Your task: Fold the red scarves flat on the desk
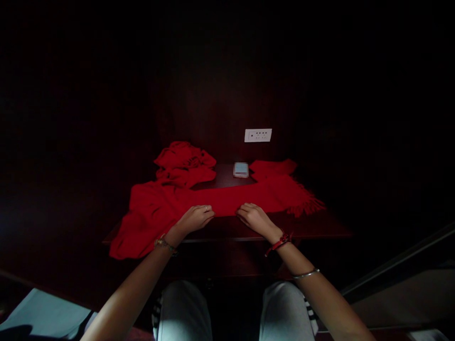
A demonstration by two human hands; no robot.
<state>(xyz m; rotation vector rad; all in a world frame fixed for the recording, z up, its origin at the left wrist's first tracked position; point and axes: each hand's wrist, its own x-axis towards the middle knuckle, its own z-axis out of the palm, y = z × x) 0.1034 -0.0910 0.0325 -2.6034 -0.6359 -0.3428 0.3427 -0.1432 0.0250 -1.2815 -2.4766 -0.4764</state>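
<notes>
A long red scarf (227, 201) lies spread across a dark wooden table (320, 227), its fringed end at the right and its other end hanging over the table's left edge. My left hand (195, 219) and my right hand (254, 217) both rest on the scarf's near edge, a short gap apart. The fingers of each hand are curled and pinch the cloth edge. A ring shows on my left hand, a bracelet on that wrist, a red band and a thin bangle on my right arm.
A crumpled red cloth (185, 163) sits at the back left and a folded red cloth (272, 168) at the back right. Between them lies a small pale box (241, 169). A white socket plate (258, 135) is on the dark wall. My knees show below.
</notes>
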